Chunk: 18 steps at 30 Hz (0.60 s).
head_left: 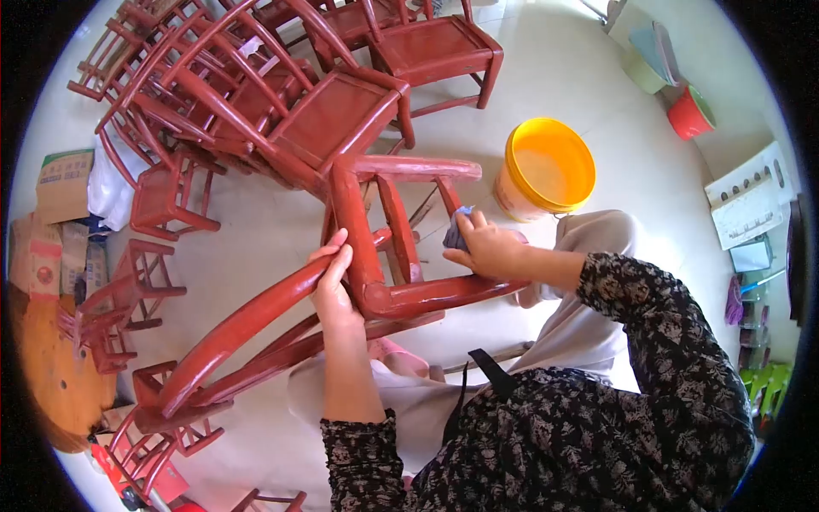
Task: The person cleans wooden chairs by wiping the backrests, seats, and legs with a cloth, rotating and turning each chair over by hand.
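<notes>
Left hand (334,286), grip wrapped round glossy red wooden chair (367,256); right hand (495,247) gripping crumpled blue-grey cloth (455,230) at chair's frame; round yellow plastic bucket (515,194) beside chair.

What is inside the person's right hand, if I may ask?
A bluish cloth partly shows in the right hand; the rest, and anything else under the hand, is covered.

At eight o'clock from mid-view, our left hand (334,286) grips a tilted red wooden chair (364,239); at three, our right hand (493,247) holds a bunched blue-grey cloth (455,230). We see a yellow bucket (517,189) at two.
</notes>
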Available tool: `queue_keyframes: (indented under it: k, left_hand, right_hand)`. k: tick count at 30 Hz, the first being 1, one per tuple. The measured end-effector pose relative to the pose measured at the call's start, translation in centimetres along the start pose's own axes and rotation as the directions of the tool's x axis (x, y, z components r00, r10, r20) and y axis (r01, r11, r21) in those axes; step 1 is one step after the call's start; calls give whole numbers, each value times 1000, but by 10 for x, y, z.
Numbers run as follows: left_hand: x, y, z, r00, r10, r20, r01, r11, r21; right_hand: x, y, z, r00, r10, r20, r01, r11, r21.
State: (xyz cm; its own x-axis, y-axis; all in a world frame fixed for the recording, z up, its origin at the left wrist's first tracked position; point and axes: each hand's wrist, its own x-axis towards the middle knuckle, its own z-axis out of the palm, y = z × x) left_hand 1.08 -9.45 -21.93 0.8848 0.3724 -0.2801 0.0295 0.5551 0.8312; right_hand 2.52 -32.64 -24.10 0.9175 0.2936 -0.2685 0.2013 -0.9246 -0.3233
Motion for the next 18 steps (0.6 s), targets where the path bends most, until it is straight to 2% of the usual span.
queue_keyframes:
  k: [2, 4, 5, 6, 7, 8, 10, 11, 13, 14, 16, 18]
  left_hand:
    - [0, 8, 5, 993, -114, 8, 114, 993, -11]
    - [5, -2, -4, 995, -96, 27, 97, 995, -13]
    - [5, -4, -6, 994, -60, 88, 59, 998, 13]
    - [3, -6, -6, 988, -29, 151, 23, 999, 39]
    - [0, -7, -5, 988, -34, 148, 28, 999, 42]
    - [-5, -8, -2, 988, -5, 152, -4, 998, 60]
    - [-3, -4, 0, 986, 24, 166, -38, 996, 83]
    - [-1, -4, 1, 991, 13, 132, -21, 998, 59]
    - [-1, -2, 0, 998, -22, 55, 21, 999, 29]
    - [-3, -1, -2, 998, -23, 50, 22, 999, 28]
    - [-4, 1, -4, 999, -16, 51, 15, 1000, 26]
    - [-1, 1, -10, 998, -37, 45, 36, 999, 12]
  right_hand:
    - [-6, 4, 0, 1000, -7, 7, 8, 1000, -15]
    - [8, 16, 13, 995, -69, -68, 65, 996, -62]
    - [23, 22, 17, 982, -101, -157, 84, 990, -110]
    - [42, 26, 17, 977, -66, -201, 45, 993, -111]
    - [62, 30, 16, 969, -28, -245, 1, 994, -108]
    - [83, 36, 19, 953, 10, -303, -27, 998, -52]
    - [89, 46, 21, 920, -52, -388, 80, 995, 56]
    - [89, 51, 26, 920, -55, -388, 80, 996, 50]
    - [88, 54, 32, 893, 86, -442, 51, 955, 291]
    - [83, 57, 35, 895, 84, -439, 52, 956, 289]
    - [51, 42, 19, 970, 77, -231, -1, 950, 312]
    - [23, 34, 19, 988, 107, -110, -71, 954, 291]
